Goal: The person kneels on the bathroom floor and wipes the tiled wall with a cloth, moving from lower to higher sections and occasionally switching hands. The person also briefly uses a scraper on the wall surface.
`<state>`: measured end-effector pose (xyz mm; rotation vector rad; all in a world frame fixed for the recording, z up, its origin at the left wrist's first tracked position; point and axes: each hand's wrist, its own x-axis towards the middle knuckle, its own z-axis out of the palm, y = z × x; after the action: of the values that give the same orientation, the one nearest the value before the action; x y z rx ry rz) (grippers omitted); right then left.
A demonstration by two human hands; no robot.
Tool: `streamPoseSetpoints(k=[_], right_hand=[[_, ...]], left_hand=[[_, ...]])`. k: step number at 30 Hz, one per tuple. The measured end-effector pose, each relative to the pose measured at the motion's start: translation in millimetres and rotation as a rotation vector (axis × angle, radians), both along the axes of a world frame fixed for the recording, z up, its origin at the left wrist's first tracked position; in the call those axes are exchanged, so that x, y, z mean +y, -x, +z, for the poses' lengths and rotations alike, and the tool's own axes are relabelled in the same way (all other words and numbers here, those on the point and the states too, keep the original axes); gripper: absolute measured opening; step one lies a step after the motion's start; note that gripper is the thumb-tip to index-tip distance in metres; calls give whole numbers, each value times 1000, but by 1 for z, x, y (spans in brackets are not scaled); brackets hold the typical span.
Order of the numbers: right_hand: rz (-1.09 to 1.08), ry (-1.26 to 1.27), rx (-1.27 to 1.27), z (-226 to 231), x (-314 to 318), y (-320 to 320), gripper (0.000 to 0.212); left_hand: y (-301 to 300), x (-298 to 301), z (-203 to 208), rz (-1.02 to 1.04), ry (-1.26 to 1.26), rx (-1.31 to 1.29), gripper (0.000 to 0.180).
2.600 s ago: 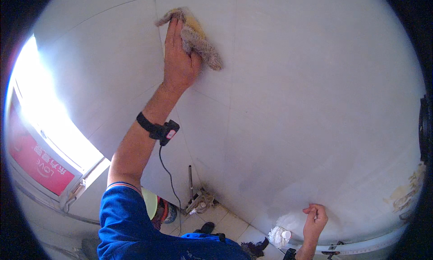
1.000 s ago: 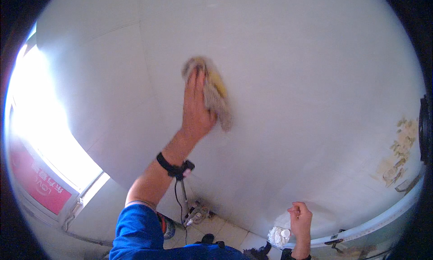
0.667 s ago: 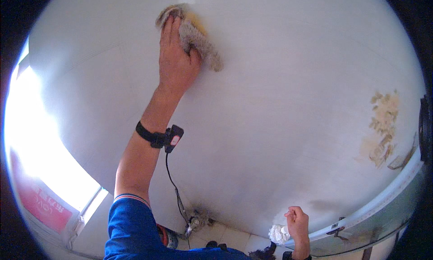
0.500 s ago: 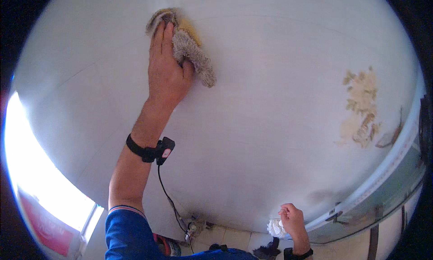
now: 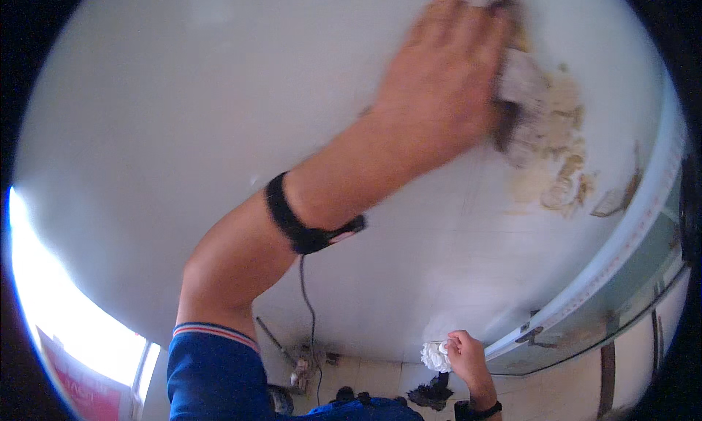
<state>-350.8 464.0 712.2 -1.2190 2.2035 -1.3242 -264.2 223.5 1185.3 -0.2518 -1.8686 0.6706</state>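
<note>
My left hand, smeared by motion, stretches across the white wall-like surface. It is closed on a fuzzy grey cloth pressed to that surface, with a bit of yellow showing beside the fingers. Beside the cloth lies a tan, flaky stain patch, partly covered by it. Down near the lower edge, my right hand is closed with its fingertips on a white crumpled bundle; its exact kind cannot be made out.
A glass panel with a pale curved frame runs along the right. Bright light and a pink panel show at lower left. A pipe fitting and a dark item are low on the tiled floor. A cable hangs from my left wristband.
My left hand has swept the cloth from the upper middle to the right, onto the edge of the stain. My right hand has shifted slightly left with the white bundle.
</note>
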Motion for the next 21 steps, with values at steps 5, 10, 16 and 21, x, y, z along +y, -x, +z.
streamPoseSetpoints(k=[5,10,16,21], right_hand=[[84,-160,99,-14,3,7,22],[140,-225,98,-16,-16,8,25],[171,-234,125,-21,-42,-3,28],[202,-289,95,-24,-59,-28,25]], left_hand=[[13,-13,-8,88,188,5,84],[-32,-37,-42,150,-70,-54,84],[-123,-110,-94,283,-292,237,75],[-225,-213,-122,421,-250,390,96]])
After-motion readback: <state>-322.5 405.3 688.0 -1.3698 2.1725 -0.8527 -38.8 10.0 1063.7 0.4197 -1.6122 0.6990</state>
